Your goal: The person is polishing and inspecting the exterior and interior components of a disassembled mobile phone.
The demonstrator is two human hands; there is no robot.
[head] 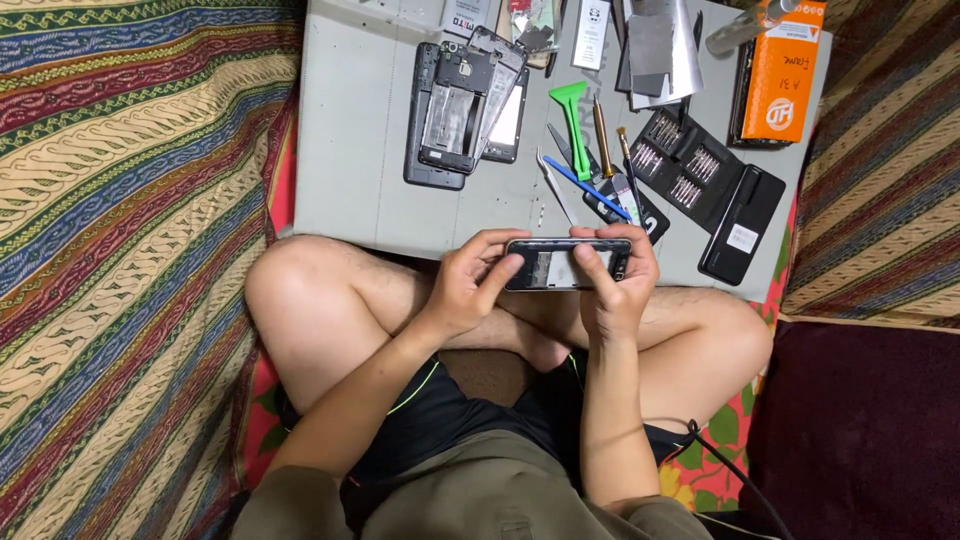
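Note:
I sit cross-legged and hold an opened phone (560,266) sideways above my legs, its inside facing up. My left hand (468,285) grips its left end, thumb on the near edge. My right hand (615,283) grips the right end, with the thumb pressing on the phone's middle. Both hands hover just in front of the grey work mat (360,170).
On the mat lie stacked phone frames and a back cover (462,105), a green pry tool (572,120), a blue spudger (585,187), tweezers (556,187), a screwdriver (603,135), an open bit case (700,175), an orange box (785,70) and small packets. Patterned cloth surrounds the mat.

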